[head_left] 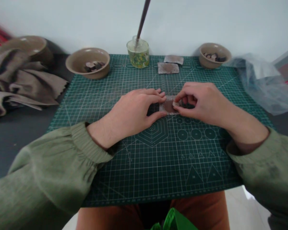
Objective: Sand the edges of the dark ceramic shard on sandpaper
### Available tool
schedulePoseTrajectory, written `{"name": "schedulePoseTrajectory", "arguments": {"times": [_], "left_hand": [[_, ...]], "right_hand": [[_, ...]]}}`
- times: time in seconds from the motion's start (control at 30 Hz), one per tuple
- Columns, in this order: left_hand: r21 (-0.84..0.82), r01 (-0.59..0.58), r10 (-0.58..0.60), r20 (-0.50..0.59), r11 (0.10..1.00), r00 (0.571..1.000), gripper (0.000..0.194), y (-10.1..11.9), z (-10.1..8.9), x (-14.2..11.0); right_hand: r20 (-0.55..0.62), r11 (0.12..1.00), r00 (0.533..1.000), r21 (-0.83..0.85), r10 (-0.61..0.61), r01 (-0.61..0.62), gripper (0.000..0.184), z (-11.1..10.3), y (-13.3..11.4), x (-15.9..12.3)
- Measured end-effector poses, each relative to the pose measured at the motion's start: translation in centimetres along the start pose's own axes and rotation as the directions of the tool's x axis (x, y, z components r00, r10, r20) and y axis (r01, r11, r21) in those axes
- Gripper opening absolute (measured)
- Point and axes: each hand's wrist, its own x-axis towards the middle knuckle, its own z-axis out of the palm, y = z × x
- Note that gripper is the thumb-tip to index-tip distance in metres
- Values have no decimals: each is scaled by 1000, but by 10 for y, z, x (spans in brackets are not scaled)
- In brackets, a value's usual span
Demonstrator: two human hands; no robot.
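Observation:
On the green cutting mat lies a small rectangular piece of sandpaper, brown in the middle and paler round its edges. My left hand holds down its left end, thumb at the near edge and fingertips at the far edge. Pinched between the thumb and forefinger of my right hand is a small pale chip, held against the sandpaper's right part. My right fingers hide the sandpaper's right end. What the chip is made of cannot be made out.
Two more sandpaper pieces lie behind. A brown bowl at left and another bowl at right contain small chips. Between them stands a glass cup with a stick. Brown cloth lies left, clear plastic right.

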Motion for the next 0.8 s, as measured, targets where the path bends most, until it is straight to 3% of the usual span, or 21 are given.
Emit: {"name": "schedulePoseTrajectory", "arguments": {"times": [0.27, 0.4, 0.57, 0.7, 0.8], "left_hand": [[9, -33, 33, -29, 999, 999, 43, -3, 2, -2], [8, -41, 41, -43, 999, 998, 42, -3, 3, -2], [22, -36, 37, -41, 999, 998, 44, -2, 4, -1], [23, -42, 43, -52, 999, 998, 44, -4, 4, -2], [31, -43, 44, -42, 999, 998, 43, -4, 3, -1]], "right_hand": [[16, 999, 1000, 40, -11, 10, 6, 0, -1, 0], [-43, 1000, 999, -13, 3, -3, 7, 0, 2, 1], [9, 999, 1000, 51, -19, 18, 5, 1, -2, -1], [-52, 1000, 999, 12, -2, 2, 7, 3, -1, 1], [-3, 998, 999, 53, -45, 46, 5, 4, -2, 1]]}}
